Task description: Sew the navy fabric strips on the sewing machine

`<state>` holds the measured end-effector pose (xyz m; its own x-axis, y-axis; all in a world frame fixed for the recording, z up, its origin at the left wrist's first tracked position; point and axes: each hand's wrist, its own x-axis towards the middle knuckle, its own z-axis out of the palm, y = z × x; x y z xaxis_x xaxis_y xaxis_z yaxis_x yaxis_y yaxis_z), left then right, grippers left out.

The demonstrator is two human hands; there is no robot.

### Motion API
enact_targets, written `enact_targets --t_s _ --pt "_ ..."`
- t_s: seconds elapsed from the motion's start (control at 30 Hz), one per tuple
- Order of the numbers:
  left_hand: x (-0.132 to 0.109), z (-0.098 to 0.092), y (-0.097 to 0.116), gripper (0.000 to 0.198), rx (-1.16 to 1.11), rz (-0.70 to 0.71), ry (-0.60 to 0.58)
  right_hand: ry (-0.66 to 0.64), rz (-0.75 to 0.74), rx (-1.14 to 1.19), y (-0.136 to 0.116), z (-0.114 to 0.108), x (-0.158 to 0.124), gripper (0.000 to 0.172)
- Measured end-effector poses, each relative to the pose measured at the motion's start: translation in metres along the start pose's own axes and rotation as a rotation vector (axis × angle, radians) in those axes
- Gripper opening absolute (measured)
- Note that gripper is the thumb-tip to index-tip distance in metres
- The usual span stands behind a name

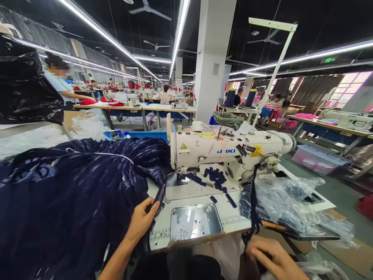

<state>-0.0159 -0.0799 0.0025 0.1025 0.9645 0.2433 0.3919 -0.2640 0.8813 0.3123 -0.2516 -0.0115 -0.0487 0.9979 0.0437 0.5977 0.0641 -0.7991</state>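
Observation:
My left hand [141, 219] pinches a narrow navy fabric strip [160, 194] between thumb and fingers, at the left end of the sewing machine bed. That strip runs up beside a big pile of shiny navy garments [72, 194]. Below the machine's right side, my right hand [269, 254] curls, slightly blurred, around the lower part of a bunch of dark navy straps [254, 206] hanging from the machine. Between the hands stands a white JUKI sewing machine [210, 147]. Small navy fabric pieces [215, 177] lie scattered on its bed.
A metal tray [196, 221] with small bits is set into the table's front. Clear plastic bags [291, 198] lie at the right. Thread cones [230, 98] stand behind the machine near a pillar [215, 50]. Co-workers sit or stand at other tables; one person [60, 81] is at left.

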Motion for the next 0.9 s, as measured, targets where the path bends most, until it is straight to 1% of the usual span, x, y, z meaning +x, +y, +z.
enact_targets --t_s 0.03,0.1,0.2,0.3,0.37,0.43,0.53,0.6,0.7,0.77,0.83,0.9 --pt "0.0 0.001 0.001 0.047 0.003 0.009 -0.004 0.081 -0.081 -0.041 -0.009 -0.001 0.017 0.028" --pt "-0.002 0.003 0.003 0.045 -0.001 0.022 0.0 0.158 -0.245 -0.117 -0.019 0.001 0.054 0.022" --pt "-0.008 0.002 0.009 0.043 -0.006 0.043 0.004 0.159 -0.375 -0.259 -0.019 0.005 0.1 0.021" --pt "-0.014 0.0 0.016 0.04 0.034 0.106 -0.031 0.126 -0.401 -0.419 -0.014 0.009 0.125 0.021" --pt "-0.016 0.0 0.02 0.037 0.094 0.17 -0.053 0.101 -0.396 -0.48 -0.011 0.011 0.133 0.018" --pt "-0.014 0.004 0.024 0.035 0.206 0.255 -0.074 0.104 -0.371 -0.505 -0.009 0.013 0.137 0.014" --pt "-0.004 0.02 0.027 0.03 0.392 0.374 -0.119 0.115 -0.303 -0.55 -0.008 0.019 0.142 0.009" --pt "0.006 0.035 0.028 0.025 0.464 0.429 -0.16 0.108 -0.264 -0.596 -0.008 0.023 0.145 0.009" --pt "0.026 0.054 0.025 0.019 0.557 0.522 -0.247 0.102 -0.262 -0.693 -0.009 0.028 0.146 0.013" --pt "0.041 0.062 0.02 0.017 0.612 0.583 -0.303 0.116 -0.29 -0.788 -0.011 0.03 0.145 0.018" --pt "0.054 0.065 0.013 0.017 0.644 0.634 -0.358 0.123 -0.326 -0.883 -0.012 0.031 0.144 0.025" --pt "0.062 0.064 0.006 0.016 0.701 0.681 -0.419 0.11 -0.347 -0.958 -0.013 0.032 0.144 0.031"
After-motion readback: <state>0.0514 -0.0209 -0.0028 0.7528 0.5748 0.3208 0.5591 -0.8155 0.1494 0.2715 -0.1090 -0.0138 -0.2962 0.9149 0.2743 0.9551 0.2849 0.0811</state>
